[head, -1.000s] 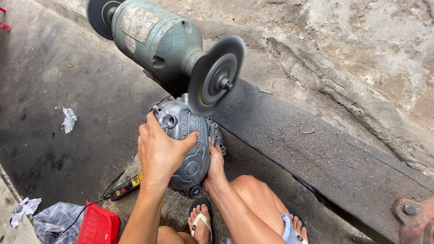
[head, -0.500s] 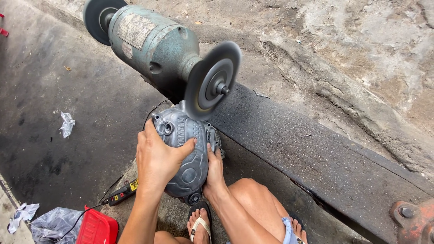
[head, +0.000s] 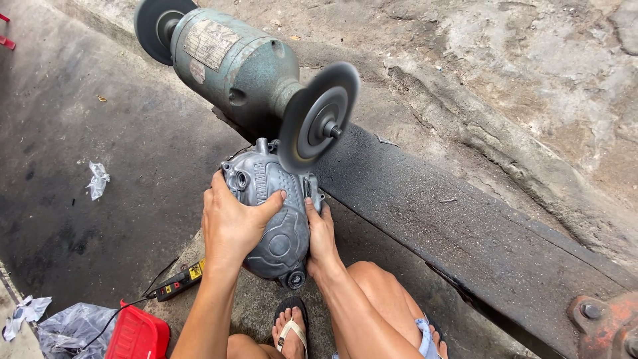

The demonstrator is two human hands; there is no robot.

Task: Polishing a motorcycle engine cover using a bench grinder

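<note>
You are crouched on a dark, stained concrete floor point(head: 119, 166) beside a rough, crumbling wall, with a black grit-coated beam point(head: 465, 233) running across it. The cover point(head: 276, 219), a grey cast-metal engine casing with a domed, ribbed face and bolt bosses, sits pressed up under the disc point(head: 319, 116); over the last second you have raised it slightly and brought its upper edge closer against the disc, so metal looks to be meeting the wheel now. Your left hand point(head: 232, 223) lies spread over the cover's face, fingers wrapped firmly on it; your right hand point(head: 320, 233) clamps its right edge from behind. The disc is thin, round and grey, blurred with spin, on the shaft of a green, worn, cylindrical grinder point(head: 229, 63) with a second wheel at its far end. Nearer your sandalled foot point(head: 292, 329) lie a yellow-and-black tester point(head: 179, 282), a red box point(head: 136, 336) and crumpled plastic point(head: 70, 329).
</note>
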